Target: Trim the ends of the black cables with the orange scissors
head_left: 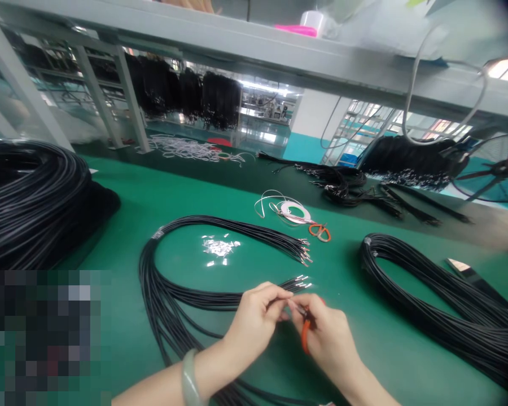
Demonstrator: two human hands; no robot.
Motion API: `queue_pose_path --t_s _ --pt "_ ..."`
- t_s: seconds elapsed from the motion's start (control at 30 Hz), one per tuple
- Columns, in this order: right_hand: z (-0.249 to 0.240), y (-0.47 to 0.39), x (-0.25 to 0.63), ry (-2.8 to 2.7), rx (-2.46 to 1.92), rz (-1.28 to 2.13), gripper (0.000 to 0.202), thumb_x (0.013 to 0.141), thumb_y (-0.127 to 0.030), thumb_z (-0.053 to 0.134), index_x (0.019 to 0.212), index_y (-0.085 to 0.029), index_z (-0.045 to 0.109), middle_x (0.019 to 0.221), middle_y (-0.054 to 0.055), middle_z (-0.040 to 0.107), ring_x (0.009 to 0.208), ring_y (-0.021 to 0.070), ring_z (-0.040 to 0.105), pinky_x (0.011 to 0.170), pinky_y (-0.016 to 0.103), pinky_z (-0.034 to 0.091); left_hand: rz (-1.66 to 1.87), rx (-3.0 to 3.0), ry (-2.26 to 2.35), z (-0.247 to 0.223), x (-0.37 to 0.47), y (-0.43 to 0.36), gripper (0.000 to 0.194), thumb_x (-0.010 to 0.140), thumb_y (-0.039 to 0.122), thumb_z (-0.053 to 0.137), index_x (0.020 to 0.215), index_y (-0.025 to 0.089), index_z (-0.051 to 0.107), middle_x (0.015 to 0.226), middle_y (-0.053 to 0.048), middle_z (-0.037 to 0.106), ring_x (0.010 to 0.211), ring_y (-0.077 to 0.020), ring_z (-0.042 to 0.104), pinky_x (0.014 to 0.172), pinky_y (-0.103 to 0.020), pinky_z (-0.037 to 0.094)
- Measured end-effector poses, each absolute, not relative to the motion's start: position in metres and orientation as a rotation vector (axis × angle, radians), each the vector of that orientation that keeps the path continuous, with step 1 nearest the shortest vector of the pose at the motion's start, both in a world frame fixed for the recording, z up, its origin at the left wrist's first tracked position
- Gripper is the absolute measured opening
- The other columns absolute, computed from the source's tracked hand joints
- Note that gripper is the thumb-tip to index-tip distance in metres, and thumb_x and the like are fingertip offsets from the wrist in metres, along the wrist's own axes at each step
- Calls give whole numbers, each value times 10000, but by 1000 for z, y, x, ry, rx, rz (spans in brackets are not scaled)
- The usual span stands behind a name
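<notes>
My left hand is closed in a pinch. A thin black cable runs toward it from the bundle; the pinched tip is mostly hidden by my fingers. Touching those fingertips is my right hand, closed around orange-handled pliers, whose jaws are largely covered. Just behind my hands lies a curved bundle of black cables, taped at its bend, with bare metallic ends pointing right. Small white pieces are scattered inside the curve.
Orange-handled scissors and a white ring-shaped roll lie farther back. Coiled black cables sit at right, a larger coil at left. A shelf beam crosses above; a fan stands at far right.
</notes>
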State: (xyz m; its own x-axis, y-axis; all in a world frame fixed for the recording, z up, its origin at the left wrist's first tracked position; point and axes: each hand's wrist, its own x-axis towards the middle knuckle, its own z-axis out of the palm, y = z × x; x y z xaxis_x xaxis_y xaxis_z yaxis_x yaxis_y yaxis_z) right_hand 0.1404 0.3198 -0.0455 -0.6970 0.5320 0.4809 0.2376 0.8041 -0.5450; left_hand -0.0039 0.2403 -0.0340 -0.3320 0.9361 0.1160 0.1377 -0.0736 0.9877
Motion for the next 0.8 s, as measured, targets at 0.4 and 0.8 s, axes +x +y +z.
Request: queue_pose_path --t_s 0.4,0.8 --pt "-22 316 139 -1974 -991 1398 346 839 -514 624 956 -193 570 523 -44 551 404 107 481 395 199 390 1250 1529 1648 -28 -6 239 207 917 155 466 826 193 648 785 -2 588 725 -134 573 662 -227 461" --pt "-18 321 138 -1707 -946 1917 367 892 -539 550 791 -191 492 468 -57 555 319 49 409 344 146 297 1490 868 1309 -29 -5 245 43 775 196 696 779 154 704 744 -27 711 713 -163 675 714 -266 543"
